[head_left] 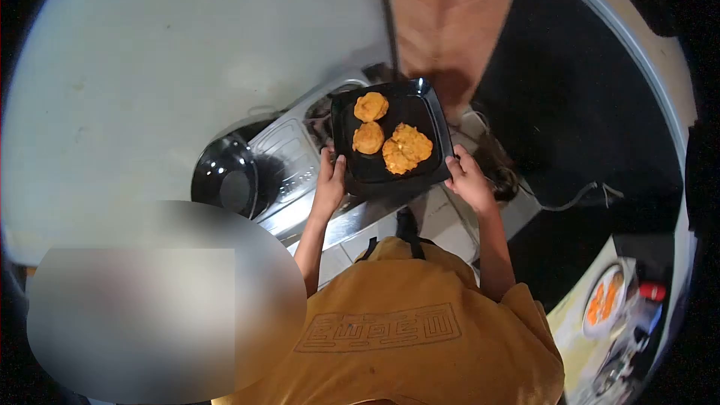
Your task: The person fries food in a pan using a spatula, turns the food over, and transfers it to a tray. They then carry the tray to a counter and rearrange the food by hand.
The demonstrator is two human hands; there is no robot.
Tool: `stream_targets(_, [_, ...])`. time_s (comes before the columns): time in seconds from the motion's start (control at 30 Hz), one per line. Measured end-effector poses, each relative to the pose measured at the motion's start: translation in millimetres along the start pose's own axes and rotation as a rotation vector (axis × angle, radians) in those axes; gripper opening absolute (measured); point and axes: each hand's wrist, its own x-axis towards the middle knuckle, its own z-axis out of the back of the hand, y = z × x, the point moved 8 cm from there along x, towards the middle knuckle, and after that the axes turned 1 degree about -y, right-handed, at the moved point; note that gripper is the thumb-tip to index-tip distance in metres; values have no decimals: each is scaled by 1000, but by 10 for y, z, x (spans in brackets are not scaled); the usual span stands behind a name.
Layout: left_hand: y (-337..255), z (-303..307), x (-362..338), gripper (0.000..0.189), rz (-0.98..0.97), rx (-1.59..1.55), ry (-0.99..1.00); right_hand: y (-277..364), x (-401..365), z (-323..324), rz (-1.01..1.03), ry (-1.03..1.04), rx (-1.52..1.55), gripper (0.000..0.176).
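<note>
View from above: a person holds a black square plate (421,107) level in front of the chest, above the edge of a steel stove (289,159) and the tiled counter (444,226).

The left hand (330,184) has its grip clamped on the plate's near-left edge, thumb over the rim. The right hand (469,178) has its grip closed on the near-right corner in the same way.

Three orange fried patties lie loose on the plate. A small one (371,106) is at the far left, a second (368,137) sits just beside it, and the largest (407,148) lies toward the centre.

Risk: both grips sit on the near edge only, so the far side hangs unsupported. If it dipped, the patties would probably slide toward the stove, since the rim looks shallow. Greasy fingers could also let the glossy edge slip.

Surroundings: a black pan (225,176) rests at the stove's left end, just beside the left forearm. The burner under the plate is mostly hidden.

To the right, a dark cable (577,196) trails across a black surface, where it might snag a swinging elbow.

At lower right, well apart, stand a dish of orange food (606,300) and a red-capped bottle (651,291). The lower left is blurred and unreadable.
</note>
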Motion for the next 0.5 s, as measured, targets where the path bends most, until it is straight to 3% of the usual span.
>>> stream_targets(0.1, [-117, -340, -259, 27, -38, -98, 128, -392, -404, 224, 129, -10, 118, 45])
stream_targets(0.13, [-282, -484, -454, 26, 170, -149, 222, -502, -632, 350, 197, -72, 138, 41])
stream_targets(0.17, [-599, -586, -616, 23, -5, -53, 193, -605, -884, 444, 186, -137, 144, 41])
stream_targets(0.23, [-419, -856, -840, 20, -1, -190, 296, -816, -1439, 607, 105, -375, 160, 38])
stream_targets(0.27, [-190, -909, -784, 19, 4, -202, 296, -1097, -1227, 480, 71, -308, 212, 38])
stream_targets(0.37, [-305, -1231, -1244, 17, 29, -162, 376, -1490, -1867, 627, -34, -385, 243, 53])
stream_targets(0.43, [-316, -1435, -1527, 17, 36, -181, 454, -1675, -2235, 702, -28, -442, 330, 51])
stream_targets(0.5, [-277, -1735, -1895, 16, 155, -127, 553, -1984, -2611, 966, 52, -544, 262, 20])
